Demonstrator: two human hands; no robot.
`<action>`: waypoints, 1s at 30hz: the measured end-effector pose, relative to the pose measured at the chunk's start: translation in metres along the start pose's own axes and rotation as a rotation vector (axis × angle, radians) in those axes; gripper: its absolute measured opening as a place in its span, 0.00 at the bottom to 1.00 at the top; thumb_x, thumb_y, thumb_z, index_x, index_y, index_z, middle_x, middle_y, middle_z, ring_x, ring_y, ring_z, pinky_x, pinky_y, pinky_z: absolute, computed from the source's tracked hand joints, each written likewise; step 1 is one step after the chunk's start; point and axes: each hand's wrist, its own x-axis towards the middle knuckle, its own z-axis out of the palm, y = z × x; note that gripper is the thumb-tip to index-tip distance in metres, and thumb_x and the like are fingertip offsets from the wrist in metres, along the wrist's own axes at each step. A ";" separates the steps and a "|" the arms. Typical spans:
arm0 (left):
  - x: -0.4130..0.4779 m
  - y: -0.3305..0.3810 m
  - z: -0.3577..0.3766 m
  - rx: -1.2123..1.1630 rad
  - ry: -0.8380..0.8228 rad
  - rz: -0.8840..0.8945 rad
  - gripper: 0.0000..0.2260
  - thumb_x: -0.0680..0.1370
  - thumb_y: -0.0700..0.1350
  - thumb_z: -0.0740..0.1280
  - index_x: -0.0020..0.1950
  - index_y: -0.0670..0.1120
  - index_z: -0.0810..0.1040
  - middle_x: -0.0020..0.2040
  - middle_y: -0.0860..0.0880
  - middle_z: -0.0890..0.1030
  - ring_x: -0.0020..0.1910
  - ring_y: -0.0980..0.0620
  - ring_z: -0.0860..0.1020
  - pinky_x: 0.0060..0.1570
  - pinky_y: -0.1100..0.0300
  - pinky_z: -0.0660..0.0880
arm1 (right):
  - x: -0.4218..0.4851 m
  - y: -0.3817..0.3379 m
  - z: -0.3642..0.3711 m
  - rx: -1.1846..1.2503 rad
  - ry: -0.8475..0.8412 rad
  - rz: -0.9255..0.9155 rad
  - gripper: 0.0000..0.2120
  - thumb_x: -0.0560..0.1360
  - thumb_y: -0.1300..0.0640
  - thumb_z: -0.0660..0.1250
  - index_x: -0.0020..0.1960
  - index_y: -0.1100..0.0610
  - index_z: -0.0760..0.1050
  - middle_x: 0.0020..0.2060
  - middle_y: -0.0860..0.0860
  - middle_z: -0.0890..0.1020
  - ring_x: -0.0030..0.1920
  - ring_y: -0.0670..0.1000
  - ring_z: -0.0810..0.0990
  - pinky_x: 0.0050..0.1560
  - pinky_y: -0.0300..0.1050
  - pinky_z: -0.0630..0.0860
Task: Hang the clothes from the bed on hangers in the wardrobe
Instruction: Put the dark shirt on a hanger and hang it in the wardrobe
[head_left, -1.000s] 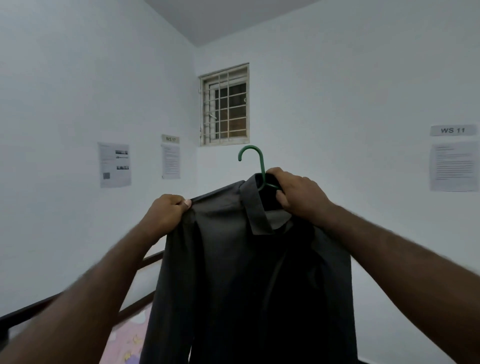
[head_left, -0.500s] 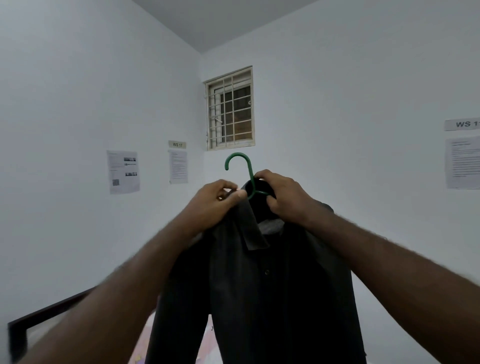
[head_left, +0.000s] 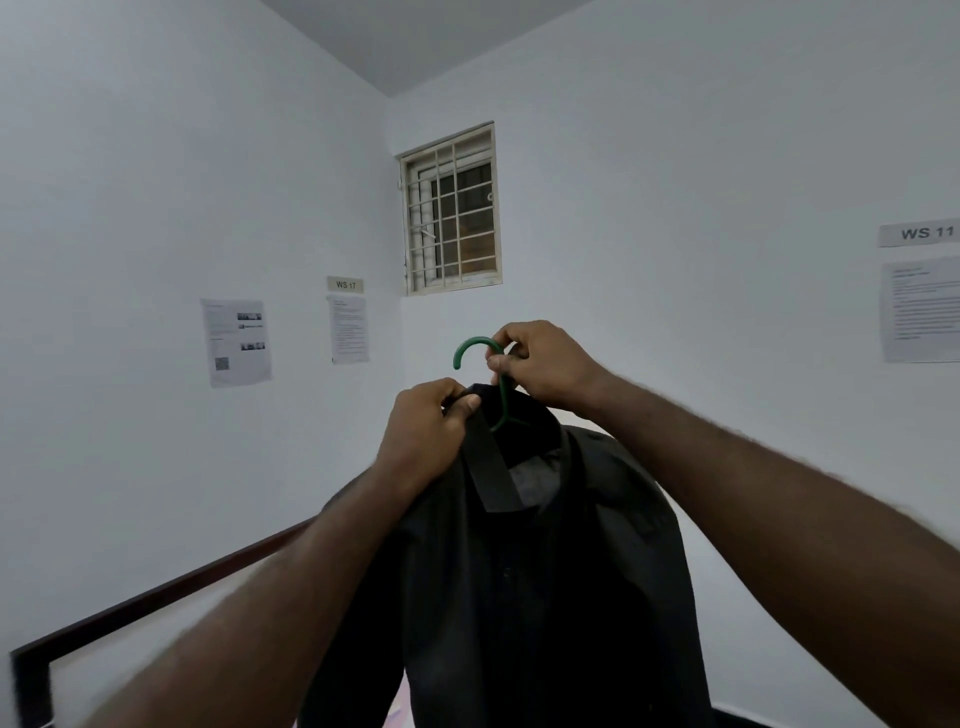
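Dark shirt (head_left: 545, 571) sits on a green hanger (head_left: 475, 347), held up mid-frame in front of the room corner. Only the hanger's hook and neck show; the rest is inside the shirt. Hook opens to the left, and the neck runs down into the collar opening.

Right hand (head_left: 545, 364): fingers curled round the hanger neck just under the hook, thumb & forefinger pinching it, back of hand twd camera. Left hand (head_left: 431, 431): lower and left of the right one, thumb & fingers pinching the shirt's collar (head_left: 491, 467) at its top left edge. Hands are near each other but apart, w/ the hanger neck between them. Both forearms reach in from the bottom corners.

Shirt front faces the camera. Collar flap is folded down on the left side, w/ lighter inner fabric at the neck and a button lower down the front. The body drops straight past the bottom edge of frame.

Bg: white walls, w/ a barred window (head_left: 451, 208) high up just right of the corner. Left wall has a "WS 17" label (head_left: 345, 284) w/ a printed sheet (head_left: 349, 328) below it, and a sheet w/ QR code (head_left: 236, 342) further left. Right wall has a "WS 11" label (head_left: 919, 234) above another sheet (head_left: 919, 309) at the frame edge. A dark wooden rail (head_left: 156, 597) runs low along the left wall.
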 end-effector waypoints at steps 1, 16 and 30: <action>0.000 -0.002 -0.003 0.011 0.036 -0.029 0.07 0.78 0.43 0.68 0.41 0.44 0.80 0.35 0.51 0.79 0.36 0.54 0.75 0.36 0.64 0.68 | -0.001 0.001 0.002 -0.031 0.003 -0.012 0.04 0.77 0.59 0.67 0.45 0.55 0.79 0.38 0.50 0.85 0.39 0.48 0.82 0.40 0.39 0.73; 0.004 -0.015 -0.018 0.070 -0.300 -0.116 0.15 0.82 0.48 0.60 0.37 0.46 0.71 0.32 0.51 0.72 0.32 0.53 0.69 0.35 0.58 0.65 | -0.002 -0.007 -0.002 0.074 0.044 0.036 0.08 0.79 0.59 0.67 0.46 0.65 0.77 0.36 0.58 0.84 0.28 0.51 0.81 0.29 0.41 0.75; 0.015 -0.033 -0.009 0.130 -0.115 0.032 0.10 0.78 0.46 0.68 0.41 0.42 0.76 0.36 0.45 0.77 0.37 0.47 0.74 0.36 0.59 0.61 | -0.029 0.044 -0.049 0.199 0.084 0.170 0.13 0.80 0.50 0.65 0.53 0.60 0.76 0.48 0.55 0.84 0.40 0.51 0.83 0.41 0.47 0.77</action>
